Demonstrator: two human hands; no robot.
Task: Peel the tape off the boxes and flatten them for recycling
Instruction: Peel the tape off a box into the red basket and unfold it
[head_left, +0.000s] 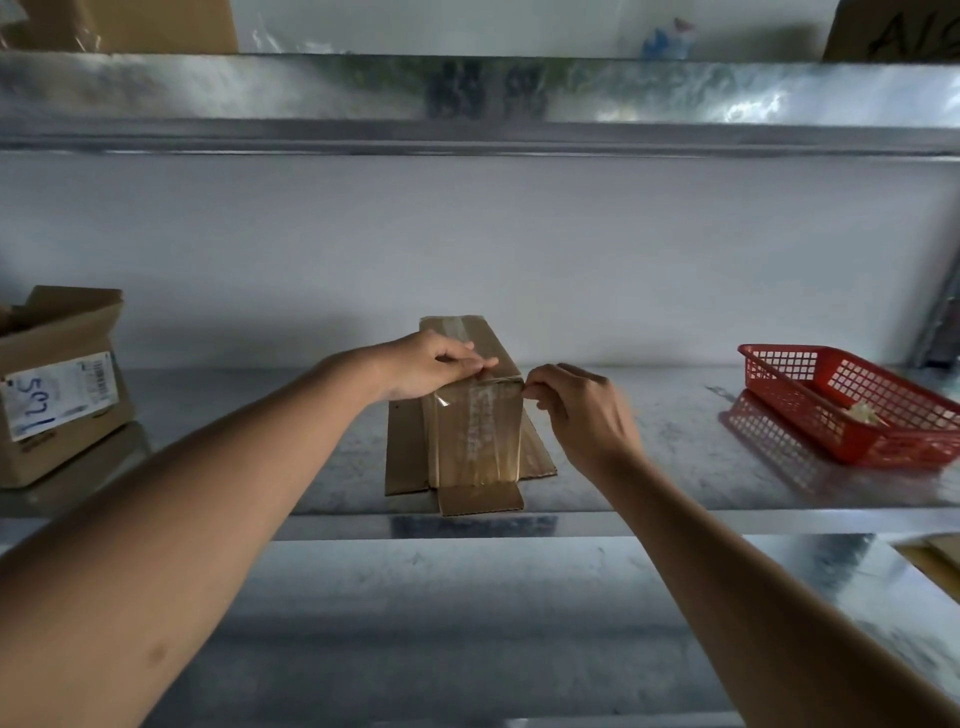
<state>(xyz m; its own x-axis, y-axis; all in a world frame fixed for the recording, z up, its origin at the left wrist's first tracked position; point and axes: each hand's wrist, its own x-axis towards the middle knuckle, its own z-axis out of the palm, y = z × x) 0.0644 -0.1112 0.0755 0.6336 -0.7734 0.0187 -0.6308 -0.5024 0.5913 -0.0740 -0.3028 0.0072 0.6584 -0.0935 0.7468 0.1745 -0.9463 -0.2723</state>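
Sitting well off to the left of both hands, an open box with a label (57, 387) is waiting on the metal shelf (649, 467), seemingly the next one to be stripped. Pressing down on the top of the small box (470, 410), the left hand (431, 371) is lying with fingers flat over the near top edge, most likely pinning the cardboard so it is not lifting as the tape comes away. Running down the box's near face, the clear tape (475, 434) is partly loosened and wrinkled, with the bottom flaps already splayed open beneath it. Pinching at the top right corner, the right hand (582, 410) is gripping what appears to be the tape's edge between thumb and fingertips. Standing well to the right of that hand, a red basket (852, 410) is holding a pale scrap, possibly there for collecting peeled tape.
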